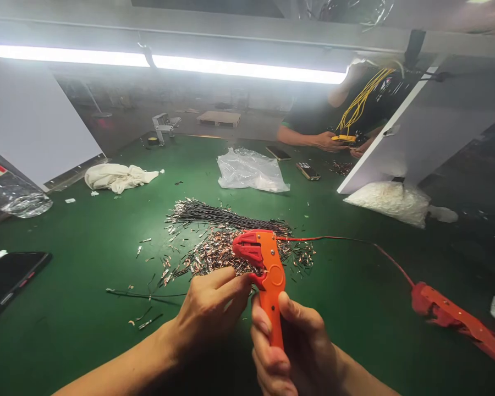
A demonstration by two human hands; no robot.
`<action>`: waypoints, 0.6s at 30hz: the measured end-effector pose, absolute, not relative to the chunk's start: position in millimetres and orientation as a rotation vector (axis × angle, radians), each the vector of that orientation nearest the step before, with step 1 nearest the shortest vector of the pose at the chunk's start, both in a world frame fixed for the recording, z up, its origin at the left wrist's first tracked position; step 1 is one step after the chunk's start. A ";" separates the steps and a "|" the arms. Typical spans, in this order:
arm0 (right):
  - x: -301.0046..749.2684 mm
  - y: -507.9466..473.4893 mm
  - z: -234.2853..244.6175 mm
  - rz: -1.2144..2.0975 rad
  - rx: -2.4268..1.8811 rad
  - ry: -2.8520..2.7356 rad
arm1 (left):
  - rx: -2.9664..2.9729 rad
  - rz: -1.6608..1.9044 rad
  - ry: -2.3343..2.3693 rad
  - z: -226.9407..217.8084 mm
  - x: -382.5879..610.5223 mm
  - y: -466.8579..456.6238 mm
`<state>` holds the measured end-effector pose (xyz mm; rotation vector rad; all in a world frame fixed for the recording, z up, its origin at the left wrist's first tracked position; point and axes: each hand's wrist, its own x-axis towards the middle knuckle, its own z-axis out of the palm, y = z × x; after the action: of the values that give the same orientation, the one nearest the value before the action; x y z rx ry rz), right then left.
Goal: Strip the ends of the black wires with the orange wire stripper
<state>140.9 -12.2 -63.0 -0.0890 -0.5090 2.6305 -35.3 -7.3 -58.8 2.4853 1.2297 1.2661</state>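
My right hand [289,346] is wrapped round the handle of an orange wire stripper [268,269], which stands upright with its red jaw at the top. My left hand [212,308] is pinched together just left of the jaw; what its fingertips hold is hidden. Behind the tool lies a bundle of thin black wires [226,217] and a heap of stripped wire ends [218,256] on the green table [66,308].
A second red-orange stripper [457,319] lies at right, a red wire [355,240] running to it. A phone [8,278] lies at left, with a white cloth [117,177], a plastic bag [251,170] and a white bag [390,202]. Another person's hands [334,142] hold yellow wires.
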 end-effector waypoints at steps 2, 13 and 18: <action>141.0 -11.6 -64.8 2.660 -0.101 -0.477 | 2.483 1.210 1.265 -60.4 -36.3 -7.1; 140.4 6.3 -75.3 2.565 -0.143 -0.359 | 2.502 1.159 1.386 -63.2 -34.0 -4.6; 139.1 7.5 -69.3 2.496 -0.295 -0.453 | 2.414 1.163 1.565 -64.6 -35.3 -0.9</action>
<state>139.1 7.5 -69.3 -0.2945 -0.4526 2.4956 -35.3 -0.9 -64.6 2.4136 1.5654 1.1628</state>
